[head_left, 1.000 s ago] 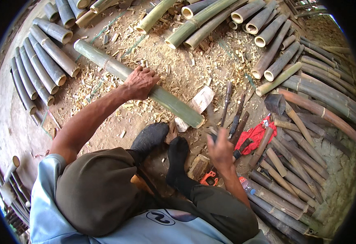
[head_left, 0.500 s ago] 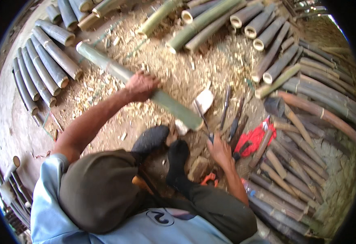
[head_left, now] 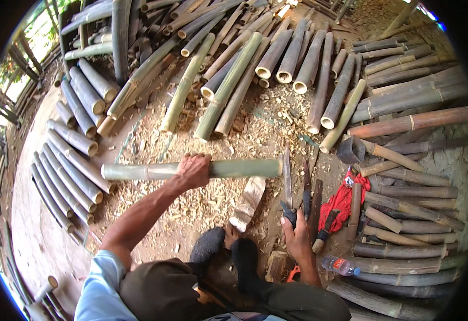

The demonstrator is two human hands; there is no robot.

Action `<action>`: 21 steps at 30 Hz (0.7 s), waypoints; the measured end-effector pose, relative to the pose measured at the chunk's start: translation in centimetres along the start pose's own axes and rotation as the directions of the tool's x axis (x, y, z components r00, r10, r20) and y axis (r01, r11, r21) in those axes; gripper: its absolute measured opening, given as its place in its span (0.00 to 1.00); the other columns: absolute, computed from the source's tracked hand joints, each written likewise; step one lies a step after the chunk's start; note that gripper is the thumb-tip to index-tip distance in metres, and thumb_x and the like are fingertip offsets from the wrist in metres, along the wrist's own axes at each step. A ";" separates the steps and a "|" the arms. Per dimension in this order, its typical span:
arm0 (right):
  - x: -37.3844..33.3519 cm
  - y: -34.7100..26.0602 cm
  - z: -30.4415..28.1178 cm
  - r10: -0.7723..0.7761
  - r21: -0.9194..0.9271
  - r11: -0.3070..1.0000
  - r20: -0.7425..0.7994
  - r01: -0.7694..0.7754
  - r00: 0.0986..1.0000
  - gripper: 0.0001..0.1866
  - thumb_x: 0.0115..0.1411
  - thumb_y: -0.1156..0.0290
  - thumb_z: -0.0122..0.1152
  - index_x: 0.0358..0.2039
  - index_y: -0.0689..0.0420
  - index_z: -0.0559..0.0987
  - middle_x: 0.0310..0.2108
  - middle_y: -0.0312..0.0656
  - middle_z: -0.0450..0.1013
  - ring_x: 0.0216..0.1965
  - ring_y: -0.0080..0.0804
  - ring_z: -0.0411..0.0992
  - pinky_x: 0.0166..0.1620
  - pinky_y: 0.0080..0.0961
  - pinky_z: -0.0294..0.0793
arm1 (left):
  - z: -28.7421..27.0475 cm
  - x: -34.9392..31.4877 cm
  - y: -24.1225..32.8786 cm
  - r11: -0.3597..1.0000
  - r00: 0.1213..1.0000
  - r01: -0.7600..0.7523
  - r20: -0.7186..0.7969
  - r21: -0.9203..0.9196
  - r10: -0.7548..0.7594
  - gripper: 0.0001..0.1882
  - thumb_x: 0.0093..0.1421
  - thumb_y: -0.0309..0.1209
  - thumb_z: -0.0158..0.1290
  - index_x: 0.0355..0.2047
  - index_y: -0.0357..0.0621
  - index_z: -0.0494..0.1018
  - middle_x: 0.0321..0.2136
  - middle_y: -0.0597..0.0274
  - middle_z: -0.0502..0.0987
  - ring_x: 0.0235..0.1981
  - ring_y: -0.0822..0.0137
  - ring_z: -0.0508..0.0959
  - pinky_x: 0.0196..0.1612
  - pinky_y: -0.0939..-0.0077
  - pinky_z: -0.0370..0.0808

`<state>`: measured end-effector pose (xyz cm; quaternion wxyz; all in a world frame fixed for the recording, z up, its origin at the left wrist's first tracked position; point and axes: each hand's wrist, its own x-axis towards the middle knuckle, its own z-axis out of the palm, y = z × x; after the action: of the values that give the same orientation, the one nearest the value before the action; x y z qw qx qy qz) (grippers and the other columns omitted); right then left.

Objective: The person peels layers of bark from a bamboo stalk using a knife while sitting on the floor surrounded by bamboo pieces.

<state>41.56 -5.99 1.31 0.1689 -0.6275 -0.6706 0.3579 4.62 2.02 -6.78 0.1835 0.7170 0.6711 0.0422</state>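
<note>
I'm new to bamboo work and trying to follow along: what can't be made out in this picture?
- Head view: right hand covers the knife handle, so its grip is unclear.
- Left hand hides part of the green bamboo pole.
- Lower edge cuts off the person's body.
- Red cloth: contents too small.

The left arm stretched forward from the lower edge, bare below a pale blue sleeve, elbow nearly straight. The left hand (head_left: 192, 170) was closed in an overhand grip, knuckles up, its fingers (head_left: 197, 157) curled over the far side. The right arm was bent close to the body; the right hand (head_left: 297, 236) sat low, back up, its fingers closed in a grip.
</note>
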 end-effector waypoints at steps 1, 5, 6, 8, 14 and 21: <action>-0.2 0.8 0.0 0.025 0.005 1.000 0.006 -0.025 1.000 0.20 0.68 0.58 0.55 0.48 0.63 0.70 0.34 0.65 0.75 0.40 0.66 0.75 0.40 0.52 0.72 | -0.8 2.1 1.4 0.994 0.991 0.103 0.089 -0.040 -0.099 0.23 0.49 0.32 0.66 0.44 0.39 0.72 0.36 0.51 0.78 0.41 0.55 0.80 0.50 0.56 0.74; -0.5 -2.3 0.7 0.026 0.018 0.999 0.037 -0.027 0.999 0.23 0.68 0.55 0.56 0.46 0.65 0.70 0.34 0.65 0.75 0.40 0.68 0.74 0.40 0.52 0.72 | -1.9 5.8 2.1 0.994 0.995 0.076 -0.062 -0.076 -0.081 0.38 0.50 0.35 0.69 0.59 0.42 0.65 0.52 0.47 0.71 0.53 0.52 0.73 0.57 0.52 0.72; -0.5 -3.0 0.8 0.022 0.034 0.999 0.045 -0.023 0.999 0.23 0.68 0.54 0.56 0.46 0.65 0.70 0.34 0.65 0.75 0.39 0.69 0.74 0.40 0.52 0.72 | -2.7 6.0 2.6 0.992 0.994 0.053 -0.087 -0.117 -0.063 0.41 0.51 0.35 0.69 0.62 0.43 0.63 0.56 0.45 0.69 0.57 0.51 0.71 0.60 0.50 0.71; -0.4 -2.1 0.8 0.010 0.035 0.999 0.044 -0.012 0.999 0.24 0.67 0.53 0.58 0.45 0.65 0.71 0.33 0.63 0.75 0.37 0.68 0.75 0.39 0.51 0.73 | -3.1 5.0 2.5 0.944 0.977 0.065 -0.173 -0.325 -0.127 0.46 0.47 0.39 0.73 0.64 0.45 0.62 0.60 0.44 0.64 0.61 0.49 0.67 0.61 0.48 0.70; -0.7 -0.1 1.2 -0.030 0.056 0.998 0.042 0.027 0.999 0.23 0.65 0.54 0.61 0.42 0.64 0.71 0.31 0.61 0.75 0.36 0.65 0.76 0.37 0.50 0.73 | -1.2 -5.3 -5.6 0.889 0.901 0.413 -0.051 -0.199 -0.430 0.54 0.38 0.45 0.76 0.65 0.49 0.62 0.64 0.42 0.58 0.63 0.46 0.63 0.63 0.41 0.65; -0.1 3.4 5.7 -0.109 0.346 0.934 0.049 0.086 0.993 0.18 0.64 0.59 0.63 0.40 0.60 0.69 0.23 0.46 0.71 0.23 0.45 0.74 0.28 0.40 0.73 | 2.2 -13.8 -14.9 0.869 0.869 0.495 -0.023 0.016 -0.495 0.40 0.38 0.39 0.74 0.54 0.48 0.72 0.51 0.56 0.73 0.55 0.54 0.73 0.54 0.53 0.71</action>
<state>40.16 -7.71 -4.94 0.2705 -0.5420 -0.6336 0.4813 -10.15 -11.42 -11.02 0.1745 0.5228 0.8344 -0.0070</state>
